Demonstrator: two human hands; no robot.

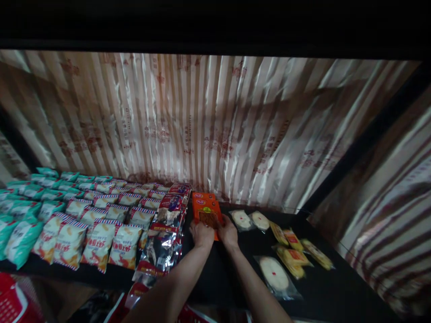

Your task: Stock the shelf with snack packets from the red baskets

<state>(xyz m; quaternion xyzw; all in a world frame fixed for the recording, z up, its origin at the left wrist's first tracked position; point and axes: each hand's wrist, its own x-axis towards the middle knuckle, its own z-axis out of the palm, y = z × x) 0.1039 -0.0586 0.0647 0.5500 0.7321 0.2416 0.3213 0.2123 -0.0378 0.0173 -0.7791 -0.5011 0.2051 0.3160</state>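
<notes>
Black shelf [218, 278], dimly lit, backed by striped, printed sheeting [202, 134]; orange snack packets [204, 204] lie near its back edge. Fingers of left hand [203, 234] and right hand [228, 231] grip the packets' near end from either side, fingertips partly hidden. Fine print too blurred to read; teal snack bags [23, 242] toward shelf's left end partly out of view.
</notes>
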